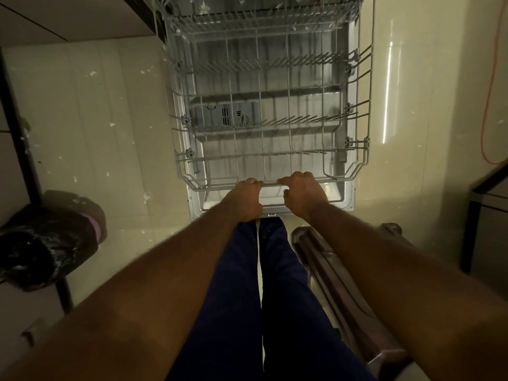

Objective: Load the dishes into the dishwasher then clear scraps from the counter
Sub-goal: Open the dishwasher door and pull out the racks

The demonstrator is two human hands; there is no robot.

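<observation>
The left hand (247, 200) and right hand (303, 192), side by side just below the frame's centre, both grip the front wire of the lower rack (270, 182), fingers curled over it. The rack sits over the open dishwasher door (195, 206), filling the upper middle, with the upper rack (247, 23) at the top edge. A black bin bag (41, 243) lies at lower left and an orange cord (487, 105) runs down the right edge.

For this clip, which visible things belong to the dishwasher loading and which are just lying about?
In the job: left hand, right hand, both gripping the lower rack; dishwasher door.
Lying about: black bin bag, orange cable, brown wooden furniture.
</observation>
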